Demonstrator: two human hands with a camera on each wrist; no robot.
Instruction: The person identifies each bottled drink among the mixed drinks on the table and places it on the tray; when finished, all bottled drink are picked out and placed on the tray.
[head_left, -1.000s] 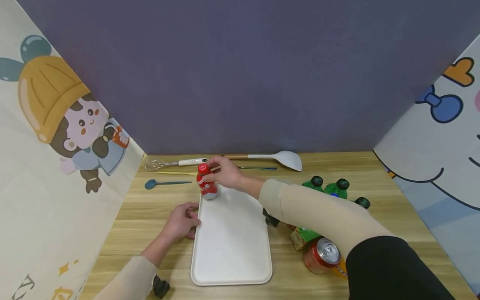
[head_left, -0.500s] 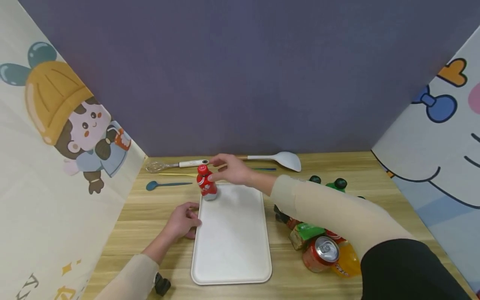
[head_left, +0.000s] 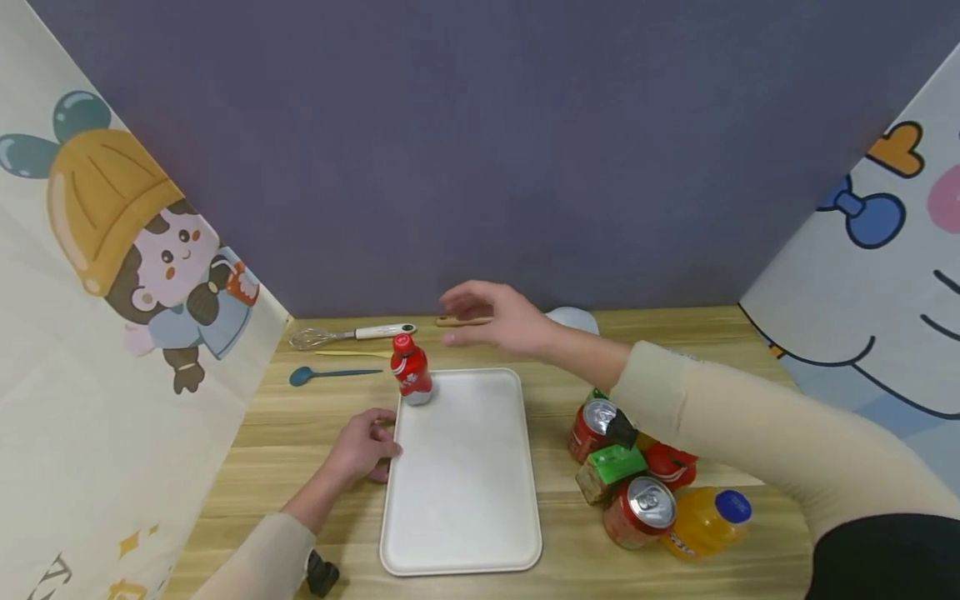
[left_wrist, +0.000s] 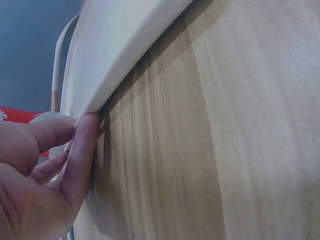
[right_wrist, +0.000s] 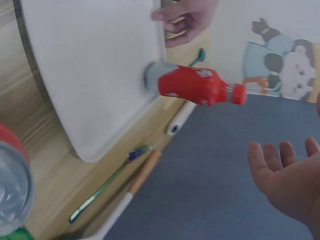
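A small red bottle (head_left: 411,371) with a red cap stands upright on the far left corner of the white tray (head_left: 461,483). My left hand (head_left: 365,446) pinches the tray's left rim between thumb and finger, as the left wrist view confirms. My right hand (head_left: 504,321) hovers beyond the tray's far edge, holding nothing, with fingers relaxed and apart from the bottle. In the right wrist view the same bottle (right_wrist: 197,85) shows sideways, away from the right hand's fingertips (right_wrist: 256,152).
Right of the tray are red cans (head_left: 637,512), a green-topped carton (head_left: 611,471) and an orange juice bottle (head_left: 705,525). Behind it lie a whisk (head_left: 352,335), a blue spoon (head_left: 333,373) and a white spatula (head_left: 573,319), partly hidden. A dark wall (head_left: 480,167) rises at the back.
My right hand has let go of the red bottle and moved up and right, away from it. The bottle stays on the tray corner. My left hand keeps its place on the rim.
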